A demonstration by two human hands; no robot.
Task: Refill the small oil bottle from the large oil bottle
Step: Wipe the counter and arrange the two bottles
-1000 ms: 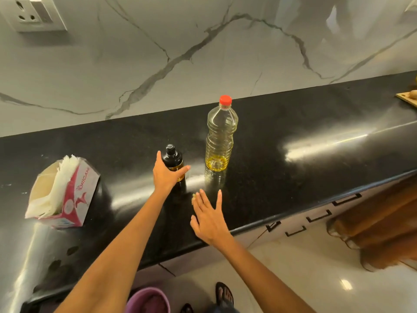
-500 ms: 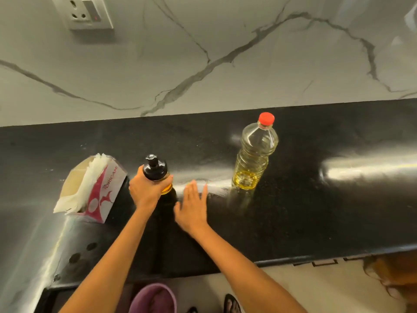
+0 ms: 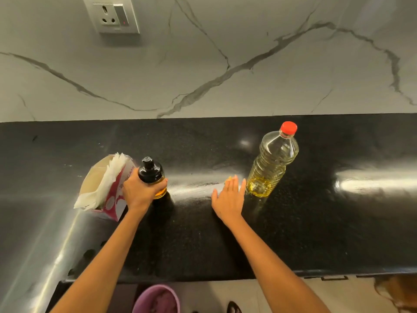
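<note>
My left hand (image 3: 140,192) is wrapped around the small oil bottle (image 3: 151,175), fingers curled closed over its body just below the black pump-style cap; a band of amber oil shows beneath my fingers, and the dark bottle stands upright on the black granite counter (image 3: 316,233). Just to the outer side of that hand, touching or nearly touching my knuckles, sits an opened pink-and-white tissue box (image 3: 106,186) with white tissues fanned out of its top.

My right hand (image 3: 229,198) holds nothing. It is spread flat with the fingers straight and close together, palm down over the counter; I cannot tell whether it rests on the surface or hovers just above. The large oil bottle (image 3: 272,161) stands upright just beyond and to the outer side of those fingertips, near but not touching. It is clear plastic with its red cap (image 3: 288,128) on, and yellow oil fills only its lowest part.

The two hands are well apart, with a glossy bare stretch of counter between them. Beyond both, the marble-patterned wall (image 3: 225,64) carries a wall socket (image 3: 114,15), up past my left hand. Behind my forearms, below the counter edge, a purple tub (image 3: 158,299) sits on the floor.
</note>
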